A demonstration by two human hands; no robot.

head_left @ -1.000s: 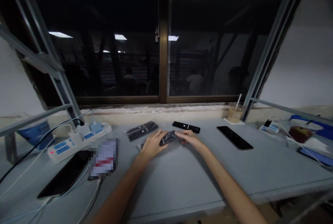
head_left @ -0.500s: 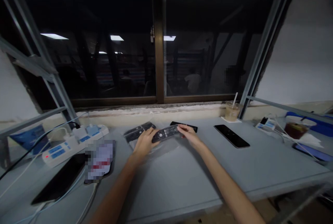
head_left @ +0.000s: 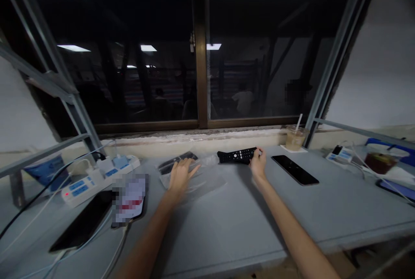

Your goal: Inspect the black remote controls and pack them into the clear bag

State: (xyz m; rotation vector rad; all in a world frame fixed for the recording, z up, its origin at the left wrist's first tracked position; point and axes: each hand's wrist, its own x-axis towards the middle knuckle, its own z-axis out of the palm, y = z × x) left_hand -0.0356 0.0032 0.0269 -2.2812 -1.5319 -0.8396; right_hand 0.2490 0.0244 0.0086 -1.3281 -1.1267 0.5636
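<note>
My right hand [head_left: 258,165] grips the right end of a black remote control [head_left: 236,155], fingers bent round its edge. The remote is held near the back of the desk, its white-marked buttons facing up and towards me. My left hand [head_left: 180,177] is open, fingers stretched and thumb apart, over a clear plastic bag [head_left: 207,182]. Just beyond its fingertips lies another dark remote in plastic wrapping [head_left: 171,163], partly hidden by the hand. The bag spreads out between my two hands.
A black phone [head_left: 294,170] and an iced drink cup [head_left: 295,137] stand right. At left are a power strip [head_left: 97,180] with cables, a dark tablet [head_left: 82,222] and a lit phone [head_left: 130,201]. Further right is a dark drink [head_left: 380,162].
My right hand has carried the remote right and back, out of the plastic bag. My left hand has let go of the remote and opened, staying over the plastic.
</note>
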